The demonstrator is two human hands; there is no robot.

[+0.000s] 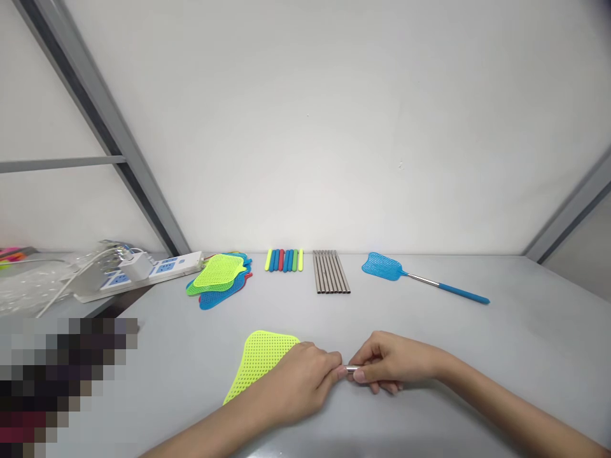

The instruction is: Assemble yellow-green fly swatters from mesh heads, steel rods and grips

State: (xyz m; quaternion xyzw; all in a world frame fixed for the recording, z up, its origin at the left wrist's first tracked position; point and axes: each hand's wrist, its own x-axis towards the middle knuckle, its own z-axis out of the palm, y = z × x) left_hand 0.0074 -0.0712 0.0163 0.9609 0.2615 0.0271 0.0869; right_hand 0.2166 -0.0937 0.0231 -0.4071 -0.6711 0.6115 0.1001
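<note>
A yellow fly swatter head (262,356) with a mesh of small holes lies under my left hand (310,381), whose closed fingers pinch its neck end. From the right, my right hand (386,364) grips a short shiny metal tube (352,369) between thumb and fingers. The tube meets the fingertips of my left hand, and the join is hidden there. Both hands are low over the front of the grey table (458,343), almost touching each other.
Behind my hands lie a pile of coloured swatter heads (219,271), a row of coloured handle grips (281,260), several metal tubes (330,272) and a whole blue fly swatter (383,266). At left are a power strip (165,268) and clear plastic bags (33,289).
</note>
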